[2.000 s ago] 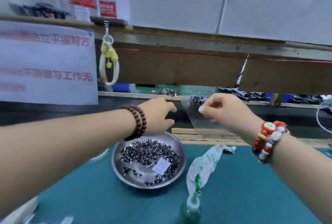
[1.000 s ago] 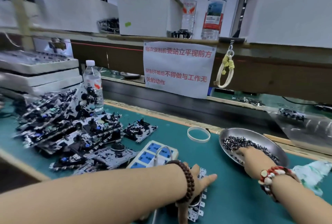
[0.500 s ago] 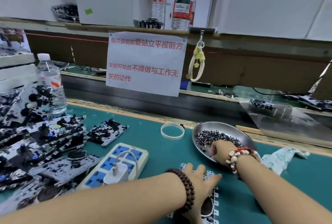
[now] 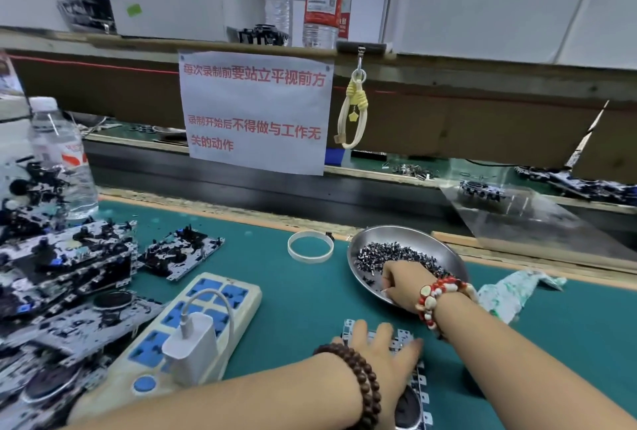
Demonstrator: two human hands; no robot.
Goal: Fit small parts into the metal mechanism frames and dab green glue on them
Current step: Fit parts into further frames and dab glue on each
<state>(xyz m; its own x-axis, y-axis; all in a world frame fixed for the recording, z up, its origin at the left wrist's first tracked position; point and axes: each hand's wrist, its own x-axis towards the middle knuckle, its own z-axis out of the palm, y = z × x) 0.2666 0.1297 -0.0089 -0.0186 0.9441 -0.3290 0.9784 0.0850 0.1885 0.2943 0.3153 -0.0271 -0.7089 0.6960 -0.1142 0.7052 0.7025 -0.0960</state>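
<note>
Steel dish (image 4: 431, 240) at the back right of the green bench (image 4: 293, 309) holds the small dark parts (image 4: 382, 253), and the right hand (image 4: 401, 283) curls down into them; what it holds I cannot tell. Left hand (image 4: 382, 357), fingers spread flat, presses a metal mechanism frame (image 4: 418, 391) near the front edge.

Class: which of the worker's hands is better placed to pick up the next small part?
The right hand: it is already in the metal dish among the small parts. The left hand rests on the frame.
</note>
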